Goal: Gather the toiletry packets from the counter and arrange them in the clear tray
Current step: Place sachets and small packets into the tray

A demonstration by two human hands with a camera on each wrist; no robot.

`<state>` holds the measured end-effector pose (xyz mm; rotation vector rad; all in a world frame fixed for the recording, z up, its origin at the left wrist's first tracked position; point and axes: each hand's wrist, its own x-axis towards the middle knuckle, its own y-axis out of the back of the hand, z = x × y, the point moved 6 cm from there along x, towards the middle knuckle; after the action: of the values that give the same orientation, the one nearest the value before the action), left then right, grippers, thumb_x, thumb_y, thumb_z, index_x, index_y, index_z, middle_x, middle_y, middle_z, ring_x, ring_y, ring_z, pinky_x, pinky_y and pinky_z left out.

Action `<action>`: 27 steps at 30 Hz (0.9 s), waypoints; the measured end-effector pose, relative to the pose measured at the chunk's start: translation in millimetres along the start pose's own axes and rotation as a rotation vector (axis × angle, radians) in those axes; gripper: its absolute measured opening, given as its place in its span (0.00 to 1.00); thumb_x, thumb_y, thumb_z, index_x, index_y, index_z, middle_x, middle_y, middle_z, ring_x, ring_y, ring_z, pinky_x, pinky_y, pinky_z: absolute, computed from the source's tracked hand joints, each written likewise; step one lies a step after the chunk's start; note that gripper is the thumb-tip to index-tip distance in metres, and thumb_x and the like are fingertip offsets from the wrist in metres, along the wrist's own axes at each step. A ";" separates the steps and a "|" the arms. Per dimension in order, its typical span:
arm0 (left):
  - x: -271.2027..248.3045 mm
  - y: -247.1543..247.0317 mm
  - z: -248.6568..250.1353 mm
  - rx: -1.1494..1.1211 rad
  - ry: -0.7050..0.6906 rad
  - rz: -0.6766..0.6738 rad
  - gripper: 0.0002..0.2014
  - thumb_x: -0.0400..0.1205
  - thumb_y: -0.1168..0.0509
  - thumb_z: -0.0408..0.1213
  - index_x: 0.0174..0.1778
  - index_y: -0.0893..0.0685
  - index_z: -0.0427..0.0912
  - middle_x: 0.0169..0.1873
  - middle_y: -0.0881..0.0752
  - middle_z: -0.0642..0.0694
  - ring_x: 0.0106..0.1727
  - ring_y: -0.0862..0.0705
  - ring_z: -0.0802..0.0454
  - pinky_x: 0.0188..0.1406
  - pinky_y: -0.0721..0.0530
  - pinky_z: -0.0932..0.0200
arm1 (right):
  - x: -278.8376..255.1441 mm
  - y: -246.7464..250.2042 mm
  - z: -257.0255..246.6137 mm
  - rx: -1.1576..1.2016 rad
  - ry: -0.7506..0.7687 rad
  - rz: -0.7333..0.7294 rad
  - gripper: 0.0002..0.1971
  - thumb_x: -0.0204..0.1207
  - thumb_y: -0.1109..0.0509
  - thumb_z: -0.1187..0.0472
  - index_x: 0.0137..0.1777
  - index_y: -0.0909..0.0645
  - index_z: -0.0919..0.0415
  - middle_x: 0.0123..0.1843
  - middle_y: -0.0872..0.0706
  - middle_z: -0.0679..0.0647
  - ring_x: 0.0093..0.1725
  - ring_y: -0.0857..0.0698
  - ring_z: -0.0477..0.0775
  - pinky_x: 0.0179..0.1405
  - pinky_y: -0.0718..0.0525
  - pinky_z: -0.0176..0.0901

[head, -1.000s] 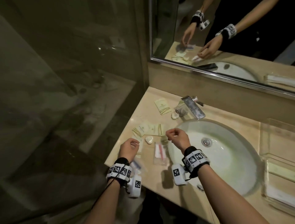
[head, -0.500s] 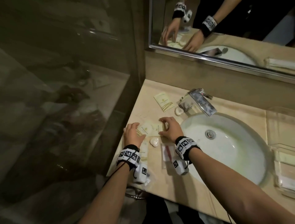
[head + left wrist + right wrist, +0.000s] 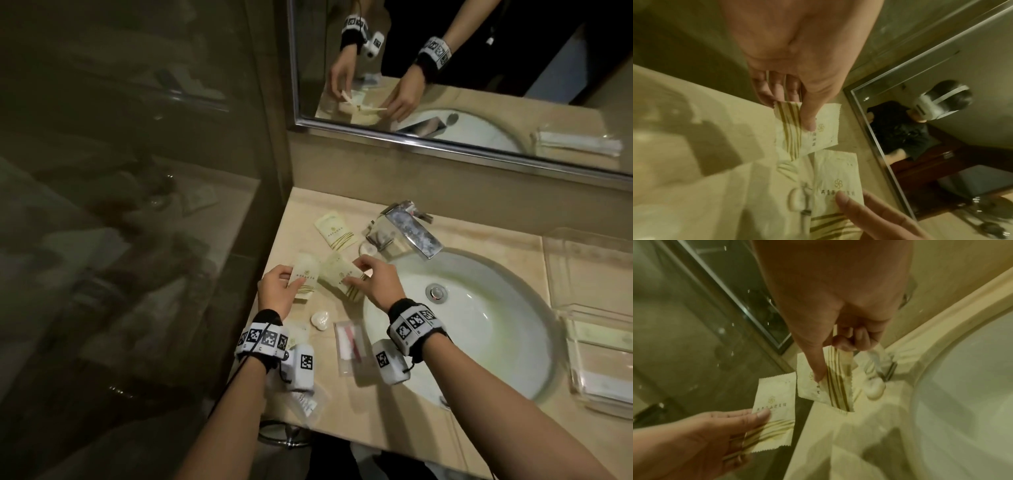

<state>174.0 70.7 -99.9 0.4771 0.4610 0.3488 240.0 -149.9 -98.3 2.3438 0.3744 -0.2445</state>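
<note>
**Cream packets lifted, tray not yet reached**

Cream paper sachets, gold-striped. The left hand (image 3: 279, 291) pinches one packet (image 3: 305, 279) by its striped end; the right hand (image 3: 376, 284) pinches a second packet (image 3: 339, 275) likewise, both above the counter (image 3: 394, 421). Judged light, thin and limp; best taken by the edge. The clear tray (image 3: 599, 387) lies well apart, beyond the sink (image 3: 479, 325).
</note>
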 end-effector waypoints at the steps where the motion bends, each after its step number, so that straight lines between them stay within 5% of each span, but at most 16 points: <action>1: -1.4 -0.1 12.7 -0.026 -0.025 -0.002 0.14 0.74 0.24 0.36 0.53 0.14 0.35 0.47 0.11 0.42 0.39 0.17 0.55 0.34 0.22 0.73 | -4.1 12.7 -2.9 0.037 0.018 0.026 0.14 0.69 0.19 0.55 0.52 0.14 0.56 0.47 0.14 0.48 0.43 0.18 0.48 0.43 0.23 0.37; 6: -8.8 -17.6 75.7 -0.098 -0.156 -0.043 0.16 0.74 0.24 0.39 0.55 0.14 0.36 0.49 0.11 0.43 0.49 0.13 0.47 0.49 0.14 0.57 | -27.2 90.6 -8.8 0.167 0.078 0.171 0.09 0.73 0.21 0.57 0.52 0.12 0.57 0.45 0.14 0.44 0.34 0.21 0.34 0.34 0.28 0.24; 9: -21.1 -45.2 119.5 -0.126 -0.220 -0.118 0.16 0.75 0.25 0.38 0.57 0.15 0.37 0.50 0.11 0.44 0.51 0.14 0.49 0.52 0.15 0.58 | -44.6 141.5 4.6 0.250 0.077 0.281 0.06 0.72 0.22 0.61 0.48 0.14 0.57 0.41 0.15 0.48 0.25 0.24 0.35 0.26 0.30 0.24; 12: -34.9 -81.4 159.0 -0.172 -0.269 -0.180 0.14 0.75 0.26 0.37 0.56 0.15 0.39 0.51 0.11 0.46 0.52 0.14 0.50 0.53 0.14 0.58 | -61.6 187.7 32.4 0.237 0.031 0.369 0.10 0.72 0.23 0.60 0.53 0.14 0.53 0.44 0.13 0.48 0.29 0.22 0.32 0.30 0.27 0.24; 15: -50.3 -128.2 188.2 -0.173 -0.308 -0.253 0.14 0.75 0.25 0.37 0.55 0.14 0.38 0.51 0.10 0.44 0.51 0.13 0.48 0.54 0.13 0.51 | -81.2 229.3 75.0 0.262 -0.046 0.419 0.13 0.72 0.22 0.58 0.56 0.15 0.51 0.51 0.10 0.48 0.45 0.16 0.38 0.40 0.22 0.28; 18: -73.5 -180.9 210.6 -0.174 -0.321 -0.329 0.14 0.76 0.26 0.36 0.56 0.15 0.38 0.51 0.10 0.44 0.52 0.12 0.48 0.54 0.13 0.53 | -105.0 263.1 123.2 0.346 -0.124 0.442 0.18 0.72 0.22 0.59 0.62 0.17 0.53 0.55 0.11 0.49 0.51 0.14 0.46 0.51 0.14 0.40; 24: -125.5 -290.4 231.2 -0.105 -0.330 -0.404 0.14 0.75 0.25 0.34 0.56 0.15 0.37 0.48 0.10 0.44 0.45 0.13 0.52 0.44 0.12 0.61 | -152.3 326.2 224.4 0.442 -0.229 0.523 0.28 0.69 0.20 0.66 0.67 0.26 0.51 0.45 0.12 0.46 0.41 0.13 0.40 0.32 0.18 0.28; 27: -151.7 -339.2 235.8 -0.065 -0.312 -0.422 0.14 0.75 0.26 0.33 0.56 0.16 0.36 0.46 0.12 0.45 0.41 0.15 0.56 0.38 0.15 0.68 | -172.5 352.4 276.4 0.449 -0.262 0.558 0.25 0.72 0.22 0.64 0.68 0.23 0.50 0.44 0.10 0.50 0.42 0.10 0.45 0.32 0.16 0.28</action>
<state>235.9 -360.2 -35.2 0.3514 0.2353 -0.1176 178.2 -619.1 -18.3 2.6909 -0.5100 -0.3846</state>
